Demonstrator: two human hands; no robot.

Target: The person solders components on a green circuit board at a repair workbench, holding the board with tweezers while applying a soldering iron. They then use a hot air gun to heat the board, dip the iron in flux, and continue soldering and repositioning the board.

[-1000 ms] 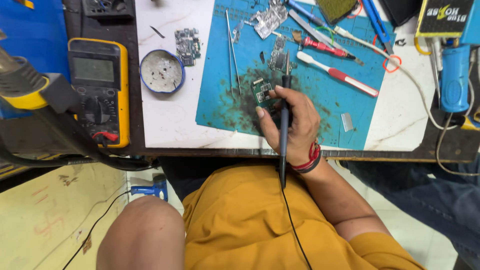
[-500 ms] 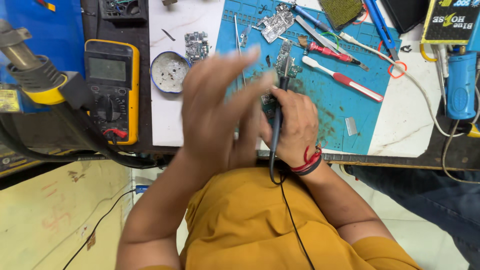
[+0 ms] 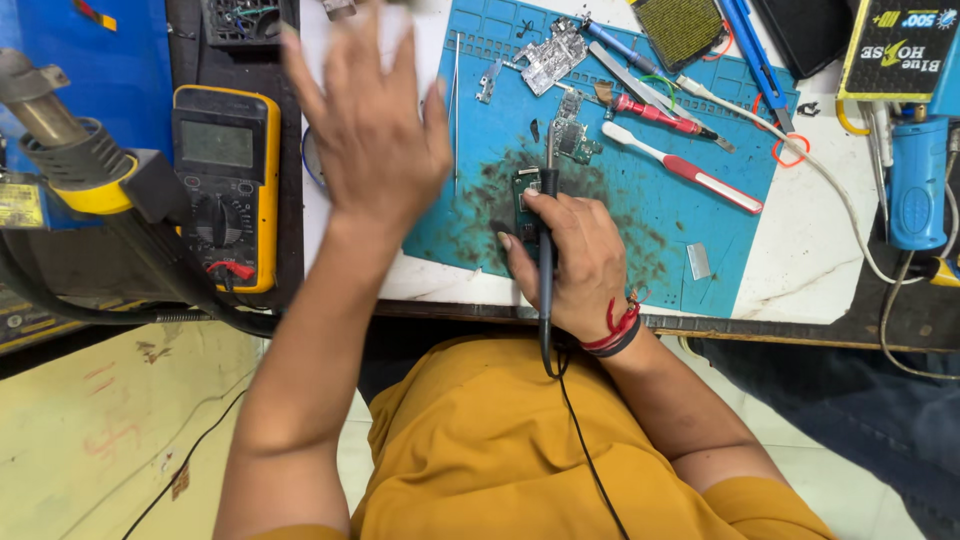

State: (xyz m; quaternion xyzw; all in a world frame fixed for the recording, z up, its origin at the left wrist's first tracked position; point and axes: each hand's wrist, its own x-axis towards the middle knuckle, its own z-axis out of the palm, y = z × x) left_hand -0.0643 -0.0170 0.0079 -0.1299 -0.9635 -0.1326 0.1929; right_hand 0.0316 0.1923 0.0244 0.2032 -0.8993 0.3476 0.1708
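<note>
On the blue work mat (image 3: 690,215), seen from our head camera, our right hand (image 3: 575,265) closes around a black soldering iron (image 3: 546,270), fingers wrapped on its shaft and its cord trailing down over our yellow shirt (image 3: 500,460). The iron's tip points up the mat, at a small green circuit board (image 3: 526,195) that lies just above our fingertips, touching or nearly touching the index finger; we cannot tell whether the tip rests on it. A second small board (image 3: 572,138) sits just beyond. Our left hand (image 3: 365,120) hovers over the white bench top (image 3: 810,260) with fingers spread wide and blurred, gripping nothing, well to the left of the board. A yellow multimeter (image 3: 222,185) lies farther left, beside a hot-air nozzle (image 3: 60,135). To the right of the boards lie a white-and-red toothbrush (image 3: 685,168) and a red-handled screwdriver (image 3: 655,112).
</note>
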